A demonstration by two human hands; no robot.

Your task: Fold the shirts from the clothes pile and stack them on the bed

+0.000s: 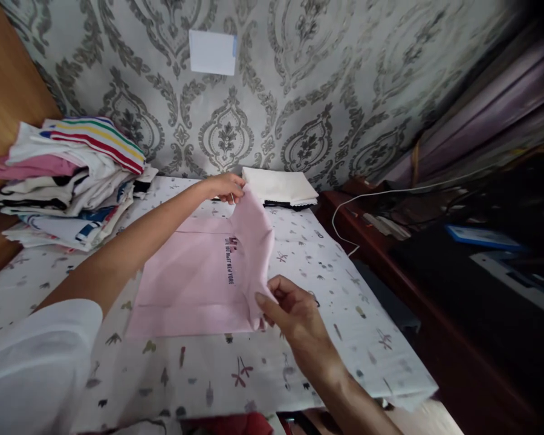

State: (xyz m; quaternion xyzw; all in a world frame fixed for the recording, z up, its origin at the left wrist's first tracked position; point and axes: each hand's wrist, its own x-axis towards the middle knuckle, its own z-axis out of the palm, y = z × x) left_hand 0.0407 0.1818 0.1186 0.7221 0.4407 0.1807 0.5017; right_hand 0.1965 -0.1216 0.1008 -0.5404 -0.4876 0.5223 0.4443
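Observation:
A pink shirt (181, 284) with dark lettering lies on the patterned white cloth, its sides folded inward. Its right end is lifted and curls up between my two hands. At the far corner of that raised end, my left hand (226, 186) pinches the fabric. My right hand (294, 305) grips the near corner, thumb on top and fingers partly hidden beneath. Just beyond the raised end sits a folded cream cloth (281, 184) with a dark piece under it.
A tall pile of folded clothes (77, 181) stands at the left. Along the right, a dark reddish wooden surface (390, 272) holds a white cable (390, 190) and a blue-and-white item (483, 237). A patterned wall (226, 121) rises behind.

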